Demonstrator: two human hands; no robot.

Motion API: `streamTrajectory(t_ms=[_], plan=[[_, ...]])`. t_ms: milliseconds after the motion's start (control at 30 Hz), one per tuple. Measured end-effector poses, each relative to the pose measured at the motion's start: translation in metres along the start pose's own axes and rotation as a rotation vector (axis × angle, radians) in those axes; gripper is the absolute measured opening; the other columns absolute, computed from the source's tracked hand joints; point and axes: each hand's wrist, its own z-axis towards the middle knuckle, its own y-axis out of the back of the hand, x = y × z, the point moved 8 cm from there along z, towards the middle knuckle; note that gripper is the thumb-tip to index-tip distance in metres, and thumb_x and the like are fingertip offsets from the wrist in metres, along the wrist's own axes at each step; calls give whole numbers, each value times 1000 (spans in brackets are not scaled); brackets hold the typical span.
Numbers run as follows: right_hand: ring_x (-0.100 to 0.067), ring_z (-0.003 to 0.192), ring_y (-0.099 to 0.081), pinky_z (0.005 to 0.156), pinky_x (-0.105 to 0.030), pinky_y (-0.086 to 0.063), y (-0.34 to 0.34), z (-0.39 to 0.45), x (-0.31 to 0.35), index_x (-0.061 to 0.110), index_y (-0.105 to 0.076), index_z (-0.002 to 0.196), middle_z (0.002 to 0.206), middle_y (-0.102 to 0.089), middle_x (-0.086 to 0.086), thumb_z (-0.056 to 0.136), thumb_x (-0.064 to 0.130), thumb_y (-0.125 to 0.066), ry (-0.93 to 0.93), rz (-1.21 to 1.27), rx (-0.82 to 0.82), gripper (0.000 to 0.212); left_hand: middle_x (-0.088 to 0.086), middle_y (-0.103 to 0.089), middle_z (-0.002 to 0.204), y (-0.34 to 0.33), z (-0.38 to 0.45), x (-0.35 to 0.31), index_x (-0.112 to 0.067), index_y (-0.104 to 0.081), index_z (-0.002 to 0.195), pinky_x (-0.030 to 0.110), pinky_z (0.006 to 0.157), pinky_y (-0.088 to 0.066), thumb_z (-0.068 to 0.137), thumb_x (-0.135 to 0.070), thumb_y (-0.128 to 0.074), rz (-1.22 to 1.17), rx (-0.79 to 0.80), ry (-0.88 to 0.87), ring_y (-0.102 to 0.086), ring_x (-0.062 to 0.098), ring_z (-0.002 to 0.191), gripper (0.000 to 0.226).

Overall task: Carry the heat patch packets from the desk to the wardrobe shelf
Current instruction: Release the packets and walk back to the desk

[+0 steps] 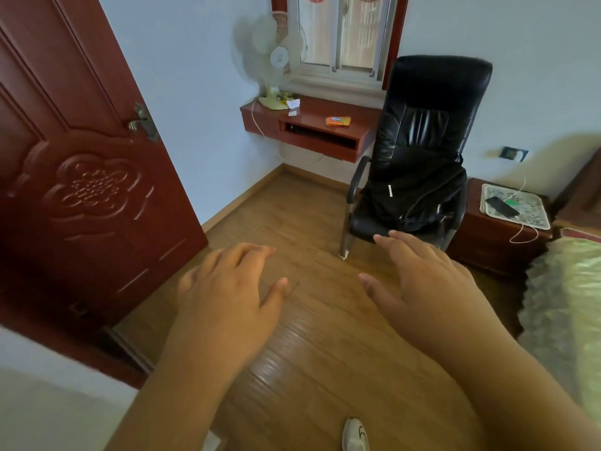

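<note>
An orange heat patch packet (338,121) lies flat on the red wall-mounted desk (312,109) under the window, far ahead of me across the room. My left hand (227,294) and my right hand (426,281) are both held out palm-down over the wooden floor, fingers straight and spread, holding nothing. Both hands are well short of the desk. No wardrobe shelf is in view.
An open red door (81,177) stands at the left. A black office chair (419,151) with a black backpack (419,196) on it stands beside the desk. A fan (276,76) sits on the desk's left end. A nightstand (500,222) with a phone and a bed edge (566,307) are at right.
</note>
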Motion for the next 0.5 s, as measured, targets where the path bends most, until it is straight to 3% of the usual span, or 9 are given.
streamTrajectory(t_ms=[267, 500], plan=[[-16, 156, -29, 125, -46, -27, 22, 141, -27, 40, -20, 162, 170, -25, 12, 96, 71, -43, 121, 15, 9, 76, -20, -43, 148, -3, 111, -20, -46, -39, 144, 46, 113, -31, 96, -61, -39, 13, -52, 136, -34, 10, 141, 50], [-19, 152, -36, 122, -46, -34, 22, 213, -37, 35, -25, 162, 168, -30, 10, 97, 67, -45, 175, 18, 62, 75, -18, -39, 153, -30, 176, -27, -44, -36, 147, 46, 114, -29, 98, -60, -41, 8, 25, 212, -31, 12, 144, 51]])
